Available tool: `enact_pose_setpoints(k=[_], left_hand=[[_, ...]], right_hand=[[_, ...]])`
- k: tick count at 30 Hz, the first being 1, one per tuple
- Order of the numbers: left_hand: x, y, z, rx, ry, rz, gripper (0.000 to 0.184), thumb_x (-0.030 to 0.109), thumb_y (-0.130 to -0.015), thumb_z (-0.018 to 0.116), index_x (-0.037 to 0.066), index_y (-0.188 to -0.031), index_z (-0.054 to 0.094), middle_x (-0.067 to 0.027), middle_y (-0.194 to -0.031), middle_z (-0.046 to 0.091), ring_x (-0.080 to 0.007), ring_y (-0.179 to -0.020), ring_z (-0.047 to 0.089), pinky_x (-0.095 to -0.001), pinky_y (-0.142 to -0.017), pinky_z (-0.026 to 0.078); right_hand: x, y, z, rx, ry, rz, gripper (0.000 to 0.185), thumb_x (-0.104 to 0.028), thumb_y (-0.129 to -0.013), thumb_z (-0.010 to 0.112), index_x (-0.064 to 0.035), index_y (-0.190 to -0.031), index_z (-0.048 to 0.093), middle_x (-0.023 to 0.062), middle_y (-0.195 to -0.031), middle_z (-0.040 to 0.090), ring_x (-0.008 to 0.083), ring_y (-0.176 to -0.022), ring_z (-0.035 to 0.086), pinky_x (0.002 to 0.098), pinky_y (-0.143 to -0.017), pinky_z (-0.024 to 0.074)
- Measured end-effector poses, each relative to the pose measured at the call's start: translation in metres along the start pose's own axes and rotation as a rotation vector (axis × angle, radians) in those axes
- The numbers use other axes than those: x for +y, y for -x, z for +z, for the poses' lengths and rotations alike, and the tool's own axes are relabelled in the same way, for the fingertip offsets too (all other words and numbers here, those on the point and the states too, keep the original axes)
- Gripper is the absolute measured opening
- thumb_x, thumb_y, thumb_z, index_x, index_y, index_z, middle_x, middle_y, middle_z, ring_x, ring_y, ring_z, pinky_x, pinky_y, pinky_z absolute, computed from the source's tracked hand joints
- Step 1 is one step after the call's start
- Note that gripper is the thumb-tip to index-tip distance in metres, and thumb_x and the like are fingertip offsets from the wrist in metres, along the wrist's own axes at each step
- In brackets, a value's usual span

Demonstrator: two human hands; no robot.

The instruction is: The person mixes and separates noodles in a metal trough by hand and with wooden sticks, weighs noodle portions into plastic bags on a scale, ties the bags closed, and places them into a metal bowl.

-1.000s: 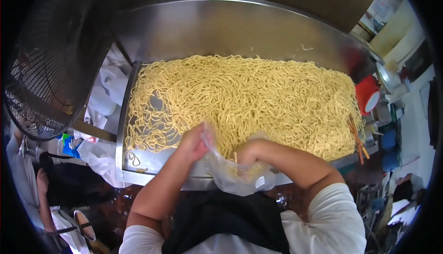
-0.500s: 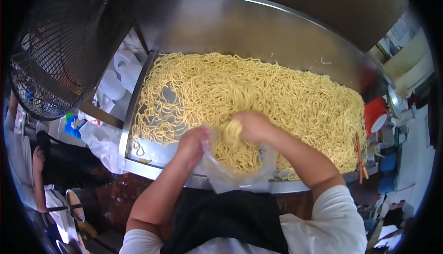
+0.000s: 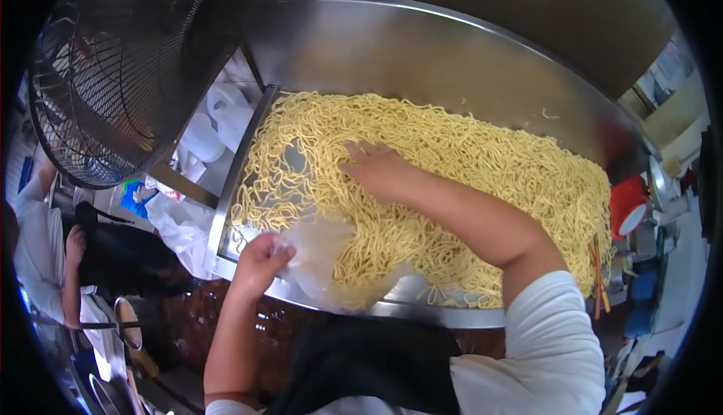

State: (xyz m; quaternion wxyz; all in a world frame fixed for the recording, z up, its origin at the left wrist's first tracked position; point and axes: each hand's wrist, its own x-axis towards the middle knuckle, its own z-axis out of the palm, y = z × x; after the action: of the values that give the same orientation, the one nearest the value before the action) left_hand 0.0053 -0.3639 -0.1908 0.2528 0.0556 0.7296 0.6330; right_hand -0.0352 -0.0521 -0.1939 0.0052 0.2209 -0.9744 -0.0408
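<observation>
Yellow noodles (image 3: 482, 181) lie in a thick layer over a metal tray (image 3: 248, 144). My left hand (image 3: 262, 259) pinches the edge of a clear plastic bag (image 3: 309, 253) at the tray's front edge. The bag's mouth faces the noodles, and some noodles show at and inside its right part. My right hand (image 3: 373, 170) rests palm down on the noodles, left of the middle, with its fingers spread. How deep the fingertips sit among the strands cannot be made out.
A black wire fan (image 3: 113, 99) stands at the left. Chopsticks (image 3: 599, 279) lie at the tray's right end, near a red container (image 3: 628, 202). White plastic bags (image 3: 181, 223) hang at the left, beside another person's arm (image 3: 73, 279).
My right hand has gone from the bag up and left onto the noodles, and its fingers have opened. My left hand has moved left and down with the bag's edge. The view has shifted.
</observation>
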Motion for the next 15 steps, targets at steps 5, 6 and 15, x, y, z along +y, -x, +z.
enact_pose_setpoints(k=[5, 6, 15], left_hand=[[-0.014, 0.023, -0.025, 0.093, -0.439, -0.025, 0.022, 0.019, -0.090, 0.062, 0.001, -0.076, 0.060, 0.0014, -0.063, 0.055, -0.0058, -0.063, 0.046, -0.0250, -0.057, 0.038], [-0.017, 0.022, -0.027, 0.130, -0.424, -0.064, 0.025, 0.019, -0.091, 0.060, 0.000, -0.075, 0.059, 0.0009, -0.063, 0.054, -0.0058, -0.064, 0.044, -0.0257, -0.058, 0.038], [0.048, -0.002, 0.033, 0.091, 0.644, -0.017, 0.021, 0.021, -0.095, 0.053, 0.001, -0.098, 0.060, -0.0029, -0.070, 0.057, -0.0152, -0.068, 0.057, -0.0290, -0.071, 0.048]], right_hand=[[-0.017, -0.074, 0.026, -1.055, -0.405, 0.081, 0.063, -0.035, -0.062, 0.079, -0.0133, -0.120, 0.063, 0.0202, -0.145, 0.037, 0.0349, -0.125, 0.044, 0.0427, -0.099, 0.0401], [-0.019, -0.056, 0.031, -1.065, -0.411, 0.048, 0.063, -0.041, -0.062, 0.078, -0.0142, -0.117, 0.064, 0.0207, -0.143, 0.039, 0.0349, -0.123, 0.046, 0.0424, -0.097, 0.0411], [-0.032, 0.111, 0.033, -0.129, -0.389, 0.204, 0.040, -0.014, -0.062, 0.072, -0.0131, -0.101, 0.067, 0.0149, -0.115, 0.061, 0.0331, -0.101, 0.060, 0.0409, -0.081, 0.0495]])
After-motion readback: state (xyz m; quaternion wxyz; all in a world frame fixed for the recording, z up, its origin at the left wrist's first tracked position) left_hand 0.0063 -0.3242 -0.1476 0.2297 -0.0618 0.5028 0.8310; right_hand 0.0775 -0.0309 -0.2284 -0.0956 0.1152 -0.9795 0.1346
